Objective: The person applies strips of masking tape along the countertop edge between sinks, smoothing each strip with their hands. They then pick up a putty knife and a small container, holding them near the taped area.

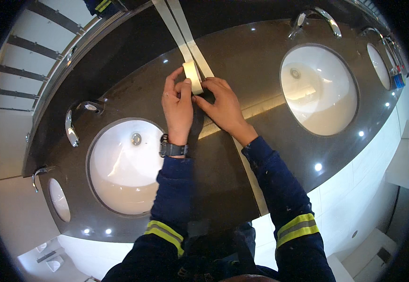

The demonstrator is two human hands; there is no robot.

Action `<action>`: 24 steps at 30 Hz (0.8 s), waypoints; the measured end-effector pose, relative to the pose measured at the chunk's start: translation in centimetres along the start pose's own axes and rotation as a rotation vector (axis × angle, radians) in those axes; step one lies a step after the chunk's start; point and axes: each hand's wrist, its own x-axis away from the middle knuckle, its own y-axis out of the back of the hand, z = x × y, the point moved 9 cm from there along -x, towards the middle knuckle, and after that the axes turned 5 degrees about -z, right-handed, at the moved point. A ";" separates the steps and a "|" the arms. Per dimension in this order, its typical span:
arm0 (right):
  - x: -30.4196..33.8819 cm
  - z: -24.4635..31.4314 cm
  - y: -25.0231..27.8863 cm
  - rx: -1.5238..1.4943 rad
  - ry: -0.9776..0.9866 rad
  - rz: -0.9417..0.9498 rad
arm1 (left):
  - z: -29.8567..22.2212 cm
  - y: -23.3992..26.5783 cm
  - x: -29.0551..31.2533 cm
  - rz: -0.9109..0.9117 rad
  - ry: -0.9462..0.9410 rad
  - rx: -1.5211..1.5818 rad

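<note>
A roll of pale yellow masking tape [192, 76] is held between the fingers and thumb of my left hand [178, 103], over the back of the dark countertop [218, 174]. My right hand [223, 103] is at the roll's right side, with its fingers curled in close to the tape; its fingertips are partly hidden. From the roll, one tape strip [172, 28] runs up the dark backsplash. Beside it lies a second tape strip [199, 57], parallel along a dark seam. Its line reappears below my right wrist as a strip [251, 178] reaching the counter's front edge.
A white round basin [119, 183] with a chrome faucet [72, 123] is set left of my arms. Another basin [319, 113] and curved faucet [326, 21] sit to the right. Smaller-looking basins show at both ends. A mirror edge [91, 42] borders the back left.
</note>
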 end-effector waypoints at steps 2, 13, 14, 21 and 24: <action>0.1 -0.3 0.4 0.041 0.005 -0.020 | -0.7 1.1 -0.5 -0.003 -0.129 -0.186; -0.1 -0.3 -0.3 0.032 -0.030 -0.056 | 5.0 -6.2 -9.6 0.647 -0.793 -0.746; -0.4 -0.6 -0.4 0.027 -0.087 0.009 | 5.7 -6.5 -10.1 0.673 -0.791 -0.788; 10.0 7.4 7.9 -0.334 -0.468 0.102 | 7.4 -6.0 -11.4 0.677 -0.817 -0.870; 20.2 9.9 13.9 -0.243 -0.720 0.154 | 7.1 -6.3 -10.7 0.775 -0.714 -0.874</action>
